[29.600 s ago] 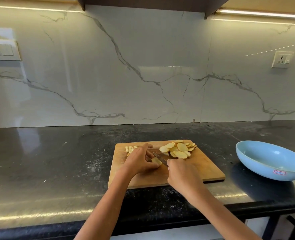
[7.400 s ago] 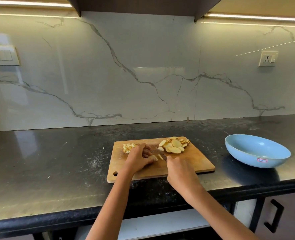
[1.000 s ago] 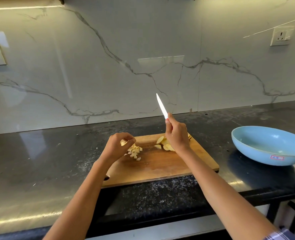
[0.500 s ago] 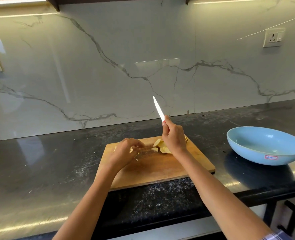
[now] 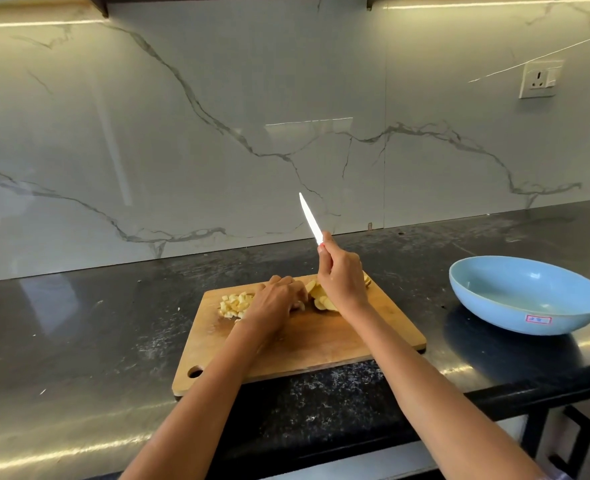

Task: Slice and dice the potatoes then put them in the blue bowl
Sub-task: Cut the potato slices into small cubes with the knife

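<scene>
Knife (image 5: 310, 218) upright above board's (image 5: 321, 348) far edge

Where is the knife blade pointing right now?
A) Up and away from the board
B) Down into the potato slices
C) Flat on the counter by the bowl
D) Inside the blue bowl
A: the right hand grips the knife with its white blade raised, pointing up toward the wall, clear of the cutting board.
</scene>
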A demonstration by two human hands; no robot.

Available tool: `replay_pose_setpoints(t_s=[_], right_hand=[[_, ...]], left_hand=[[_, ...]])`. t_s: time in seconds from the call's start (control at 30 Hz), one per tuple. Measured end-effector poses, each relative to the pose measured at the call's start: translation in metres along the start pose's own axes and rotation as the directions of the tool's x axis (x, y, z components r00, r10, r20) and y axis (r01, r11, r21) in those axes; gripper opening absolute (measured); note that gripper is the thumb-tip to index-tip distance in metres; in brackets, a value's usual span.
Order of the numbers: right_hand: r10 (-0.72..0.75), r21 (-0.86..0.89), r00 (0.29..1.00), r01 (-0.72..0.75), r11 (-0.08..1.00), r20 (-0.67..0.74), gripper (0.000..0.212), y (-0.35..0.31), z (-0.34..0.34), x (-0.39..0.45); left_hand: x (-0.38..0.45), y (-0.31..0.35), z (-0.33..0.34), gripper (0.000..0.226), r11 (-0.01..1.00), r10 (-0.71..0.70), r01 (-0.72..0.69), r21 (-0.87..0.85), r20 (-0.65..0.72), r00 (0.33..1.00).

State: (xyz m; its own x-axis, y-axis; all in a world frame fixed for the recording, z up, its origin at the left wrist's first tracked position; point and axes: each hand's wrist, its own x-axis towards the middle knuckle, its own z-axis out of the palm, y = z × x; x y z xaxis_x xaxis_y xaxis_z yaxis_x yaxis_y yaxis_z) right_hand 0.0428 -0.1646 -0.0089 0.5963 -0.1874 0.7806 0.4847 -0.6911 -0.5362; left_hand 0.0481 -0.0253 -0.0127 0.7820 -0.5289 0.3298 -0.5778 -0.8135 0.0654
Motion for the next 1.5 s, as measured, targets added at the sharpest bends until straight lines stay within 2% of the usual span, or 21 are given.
replay_pose_setpoints(t_s=[0.1,0.2,0.33,0.4,0.57,0.67,0.77,0.87,0.93,1.03,1.17,1.3,1.5], right_hand=[[-0.001,0.004,1.0,0.001,1.0,0.004,0.037,0.0,-0.001,-0.001],[0.001,0.004,1.0,-0.001,1.0,0.0,0.036,0.0,-0.001,-0.001],[0.012,0.009,1.0,-0.012,1.0,-0.006,0.035,-0.004,-0.004,-0.002],[0.029,0.013,1.0,-0.029,0.999,-0.012,0.035,-0.007,-0.008,-0.004],[0.079,0.027,0.997,-0.079,0.996,0.004,0.031,-0.018,-0.022,-0.022],[0.092,-0.006,0.988,-0.092,0.996,0.123,0.027,-0.027,-0.038,-0.047],[0.142,-0.093,0.947,-0.12,0.988,0.289,0.026,-0.034,-0.051,-0.067],[0.158,-0.165,0.911,-0.102,0.981,0.38,0.025,-0.048,-0.06,-0.078],[0.16,-0.228,0.9,-0.07,0.971,0.406,0.038,-0.056,-0.063,-0.081],[0.212,-0.327,0.87,-0.062,0.943,0.444,0.04,-0.061,-0.064,-0.084],[0.255,-0.421,0.844,-0.037,0.906,0.473,0.034,-0.071,-0.067,-0.088],[0.31,-0.458,0.794,-0.045,0.888,0.522,0.015,-0.081,-0.063,-0.093],[0.354,-0.501,0.771,-0.052,0.864,0.53,0.011,-0.094,-0.061,-0.093]], left_hand=[[-0.002,-0.003,-0.001,0.009,0.994,-0.031,0.031,-0.105,-0.002,1.0],[-0.01,-0.007,-0.005,0.012,0.971,-0.076,0.072,-0.229,-0.008,0.997],[-0.032,-0.004,-0.015,0.016,0.862,-0.184,0.108,-0.496,-0.108,0.977],[-0.042,0.002,-0.017,0.014,0.813,-0.219,0.119,-0.571,-0.11,0.97],[-0.054,0.004,-0.013,0.013,0.839,-0.235,0.171,-0.517,-0.061,0.97],[-0.055,-0.003,-0.017,0.007,0.848,-0.187,0.143,-0.511,-0.036,0.982],[-0.053,-0.003,-0.02,0.016,0.869,-0.126,0.125,-0.478,0.03,0.992],[-0.052,-0.002,-0.022,0.016,0.899,-0.109,0.122,-0.42,0.055,0.993],[-0.054,-0.001,-0.022,0.013,0.906,-0.095,0.115,-0.406,0.068,0.993],[-0.055,-0.001,-0.025,0.01,0.873,-0.102,0.132,-0.47,0.091,0.991],[-0.055,-0.006,-0.025,0.008,0.876,-0.145,0.157,-0.455,0.062,0.987],[-0.057,0.0,-0.023,0.013,0.871,-0.133,0.144,-0.47,0.057,0.989],[-0.059,0.002,-0.019,0.008,0.874,-0.167,0.152,-0.461,0.008,0.986]])
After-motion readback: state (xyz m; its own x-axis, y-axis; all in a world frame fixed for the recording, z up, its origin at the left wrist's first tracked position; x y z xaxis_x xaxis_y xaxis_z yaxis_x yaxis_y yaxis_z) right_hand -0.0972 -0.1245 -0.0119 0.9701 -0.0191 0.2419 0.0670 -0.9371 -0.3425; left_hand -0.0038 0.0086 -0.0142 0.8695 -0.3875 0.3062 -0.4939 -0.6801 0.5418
